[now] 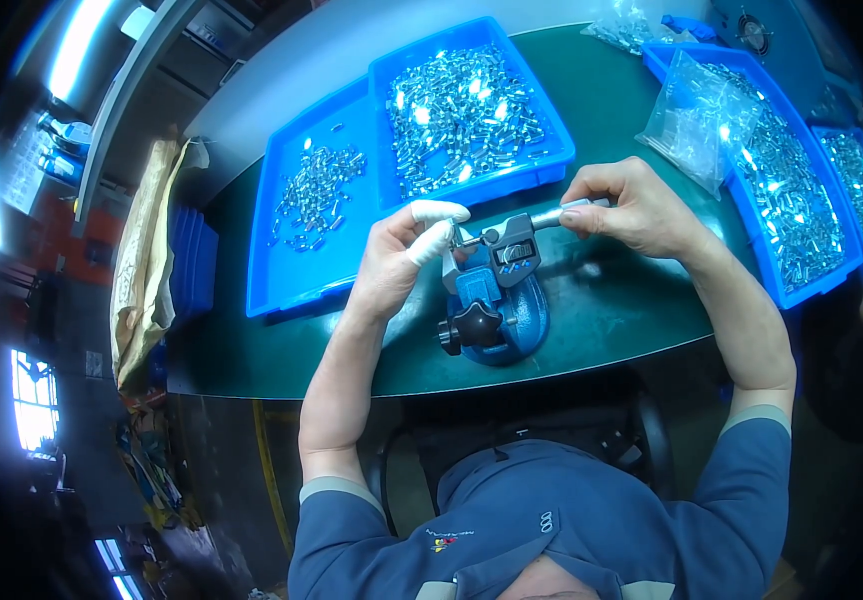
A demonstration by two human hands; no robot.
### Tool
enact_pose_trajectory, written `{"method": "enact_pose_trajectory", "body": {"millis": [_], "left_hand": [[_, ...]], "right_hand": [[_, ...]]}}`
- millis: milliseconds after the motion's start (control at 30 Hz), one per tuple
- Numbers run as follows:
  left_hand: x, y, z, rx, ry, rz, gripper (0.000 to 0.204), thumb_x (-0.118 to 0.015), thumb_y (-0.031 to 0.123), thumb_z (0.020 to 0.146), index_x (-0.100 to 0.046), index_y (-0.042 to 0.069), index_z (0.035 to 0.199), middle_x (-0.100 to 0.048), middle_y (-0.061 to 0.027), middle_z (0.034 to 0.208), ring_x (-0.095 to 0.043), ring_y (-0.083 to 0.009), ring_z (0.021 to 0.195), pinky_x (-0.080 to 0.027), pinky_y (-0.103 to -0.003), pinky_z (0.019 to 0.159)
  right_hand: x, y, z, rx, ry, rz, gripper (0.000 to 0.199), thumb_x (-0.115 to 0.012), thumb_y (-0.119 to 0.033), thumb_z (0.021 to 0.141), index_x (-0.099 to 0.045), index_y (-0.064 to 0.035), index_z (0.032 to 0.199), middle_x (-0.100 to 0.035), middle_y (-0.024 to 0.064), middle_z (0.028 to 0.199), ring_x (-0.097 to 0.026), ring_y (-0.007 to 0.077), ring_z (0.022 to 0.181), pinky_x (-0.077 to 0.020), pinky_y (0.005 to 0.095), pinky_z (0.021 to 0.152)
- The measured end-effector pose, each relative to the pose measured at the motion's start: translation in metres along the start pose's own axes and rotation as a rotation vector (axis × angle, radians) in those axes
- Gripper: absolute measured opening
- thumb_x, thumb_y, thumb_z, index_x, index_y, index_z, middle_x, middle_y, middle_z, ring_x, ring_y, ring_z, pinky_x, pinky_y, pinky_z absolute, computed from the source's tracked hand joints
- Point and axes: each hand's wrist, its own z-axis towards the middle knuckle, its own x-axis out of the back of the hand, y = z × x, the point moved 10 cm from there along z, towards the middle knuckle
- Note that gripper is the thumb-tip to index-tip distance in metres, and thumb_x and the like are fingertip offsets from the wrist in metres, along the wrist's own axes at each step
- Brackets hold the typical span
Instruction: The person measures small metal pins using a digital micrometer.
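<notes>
A digital micrometer is clamped in a blue stand with a black knob, near the front edge of the green table. My left hand, with white covers on thumb and forefinger, pinches a small metal part at the micrometer's measuring jaws. Most of that part is hidden by the fingertips. On the other side, my right hand has its thumb and fingers closed round the micrometer's thimble. Both forearms reach in from the front of the table.
Behind my left hand lies a blue tray with some small shiny metal parts; a fuller blue tray overlaps it. At right, another loaded blue tray carries a clear plastic bag. Stacked blue bins and brown paper flank the left edge.
</notes>
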Motion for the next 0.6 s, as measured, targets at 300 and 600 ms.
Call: {"method": "enact_pose_trajectory", "body": {"millis": [300,600], "left_hand": [[0.0007,0.0014,0.0016,-0.074,-0.040,-0.008,0.026,-0.064,0.020,0.098,-0.068,0.002,0.116,-0.069,-0.0068,0.098,-0.067,-0.0138,0.083,-0.056,-0.029,0.076],[0.0012,-0.0027,0.0017,-0.015,-0.070,-0.047,0.029,-0.071,0.018,0.093,-0.067,0.002,0.117,-0.070,-0.0071,0.098,-0.068,-0.0139,0.086,-0.057,-0.030,0.079]], "right_hand": [[-0.0002,-0.0011,-0.0004,0.008,-0.002,0.002,0.023,-0.071,-0.023,0.091,-0.072,0.0006,0.091,-0.068,0.0045,0.075,-0.061,0.0104,0.070,-0.0457,0.0249,0.063],[0.0003,-0.0016,-0.0016,0.000,-0.001,0.001,0.024,-0.073,-0.024,0.089,-0.073,0.0001,0.093,-0.067,0.0042,0.076,-0.059,0.0102,0.070,-0.0438,0.0250,0.062]]}}
